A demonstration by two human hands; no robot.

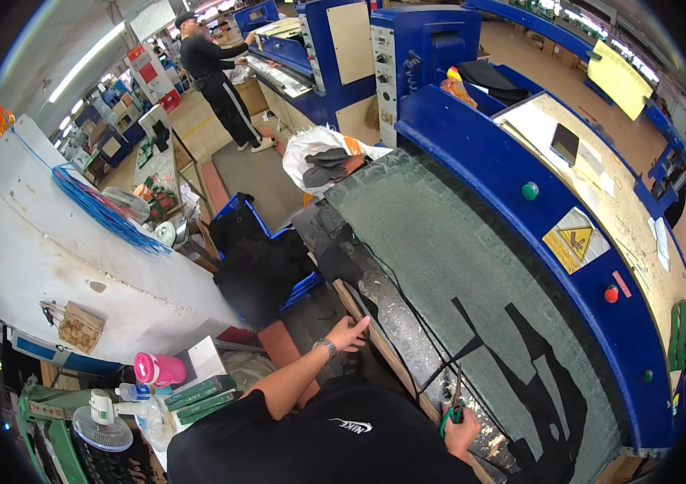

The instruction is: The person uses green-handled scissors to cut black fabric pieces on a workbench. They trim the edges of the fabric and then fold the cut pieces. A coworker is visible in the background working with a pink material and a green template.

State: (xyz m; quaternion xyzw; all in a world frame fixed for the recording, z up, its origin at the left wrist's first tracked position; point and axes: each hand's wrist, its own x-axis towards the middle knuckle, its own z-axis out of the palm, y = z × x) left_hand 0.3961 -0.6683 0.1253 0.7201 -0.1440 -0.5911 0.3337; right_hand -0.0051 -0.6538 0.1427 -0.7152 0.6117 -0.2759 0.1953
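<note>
I see the scissors (457, 401) upright over the near side of the bench, beside black strips (573, 403) on a green mat (440, 242). The right hand (462, 431) has its fingers wrapped around the handles. The left hand (349, 333) curls loosely by the wooden edge (386, 348); I can't tell whether it grips anything. Beyond, a blue crate (307, 284) holds black cloth (254, 266); a white sack (301, 149) holds dark pieces (328, 157).
</note>
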